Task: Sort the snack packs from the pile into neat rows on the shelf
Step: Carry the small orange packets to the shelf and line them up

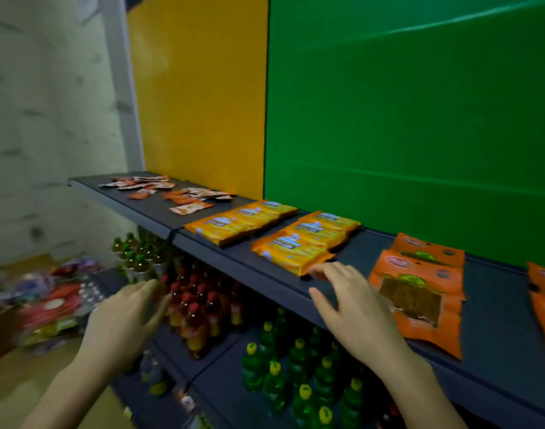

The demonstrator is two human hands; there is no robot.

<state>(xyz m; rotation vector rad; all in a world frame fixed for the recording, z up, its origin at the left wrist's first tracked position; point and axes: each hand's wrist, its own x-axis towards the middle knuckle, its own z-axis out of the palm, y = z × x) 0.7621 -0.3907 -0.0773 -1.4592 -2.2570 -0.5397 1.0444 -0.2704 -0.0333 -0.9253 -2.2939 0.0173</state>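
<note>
Splayed right hand (pixel 354 308) just beside yellow snack packs (pixel 296 246) on dark shelf (pixel 497 320)

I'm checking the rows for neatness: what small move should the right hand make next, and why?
Probably nudge the front yellow pack back into its row: the open right hand has fingertips at that pack's near corner, which lies close to the shelf edge. The left hand is empty.

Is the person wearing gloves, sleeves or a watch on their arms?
No gloves. The left hand and the right hand are both bare. No ring, watch or bracelet shows, and no sleeve comes into view. The picture is a bit blurry, so tiny marks can't be told.
</note>
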